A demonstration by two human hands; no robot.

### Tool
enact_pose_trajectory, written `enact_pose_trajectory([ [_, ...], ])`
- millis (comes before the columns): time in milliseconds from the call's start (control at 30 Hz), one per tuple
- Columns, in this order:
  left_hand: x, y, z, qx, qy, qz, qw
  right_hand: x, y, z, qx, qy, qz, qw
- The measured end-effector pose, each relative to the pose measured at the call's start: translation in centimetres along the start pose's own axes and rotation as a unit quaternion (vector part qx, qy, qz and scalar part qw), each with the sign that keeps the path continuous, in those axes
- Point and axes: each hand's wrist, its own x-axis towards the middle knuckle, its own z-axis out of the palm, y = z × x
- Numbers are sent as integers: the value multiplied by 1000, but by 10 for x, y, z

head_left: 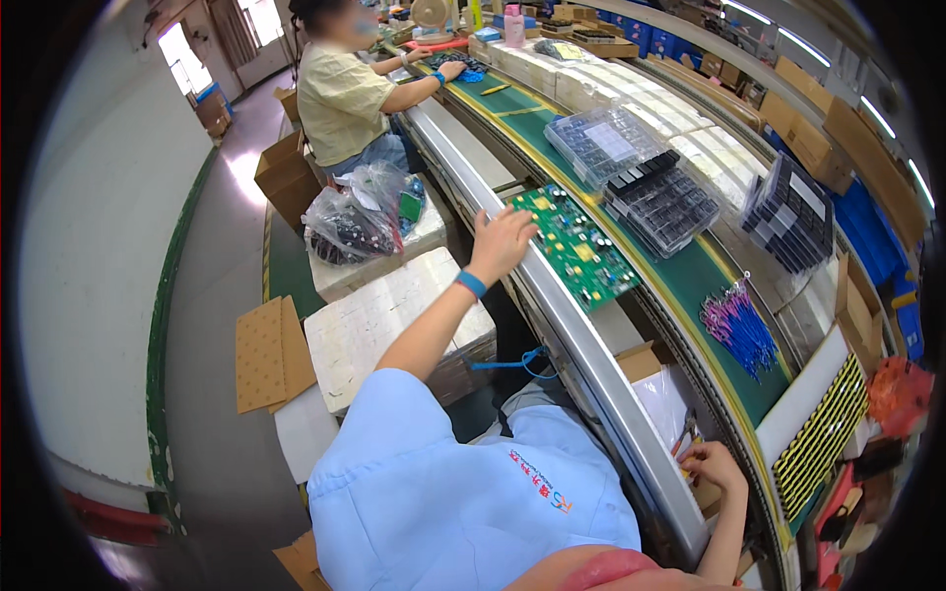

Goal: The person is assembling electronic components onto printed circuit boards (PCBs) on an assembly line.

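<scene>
A large green circuit board (574, 246), dotted with small parts, lies across the front of the line next to the silver rail (581, 340). My left hand (501, 241) rests at the board's near left corner, its fingers stretched over the rail and board edge; a blue band circles that wrist. Low on the right, my right hand (714, 467) reaches past the rail with bent fingers closed together. Small red and yellow items (687, 445) show at its fingertips, too small to name. Beside them, a clear plastic bag (662, 402) lies in an open cardboard box.
Clear compartment boxes (603, 143) and dark trays (662, 207) stand on the green belt (690, 266). A bundle of blue and pink leads (739, 330) lies further right, near a yellow-black striped sheet (820, 433). Far left, another person (345, 94) works at the line.
</scene>
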Motion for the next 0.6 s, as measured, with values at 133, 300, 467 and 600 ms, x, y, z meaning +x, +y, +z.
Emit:
enact_pose_trajectory([
  [133, -26, 37, 0, -35, 8, 54, 998, 2, 7, -6, 2, -15, -15, 1000],
  [300, -58, 83, -28, -69, -19, 120, 990, -38, -34, -7, -185, 46, -33, 981],
  [467, -75, 126, -28, -129, -60, 193, 971, -71, -45, -22, -42, 142, -72, 986],
  [600, -89, 164, -40, -164, -79, 258, 949, -89, -60, -23, -36, 280, -115, 952],
])
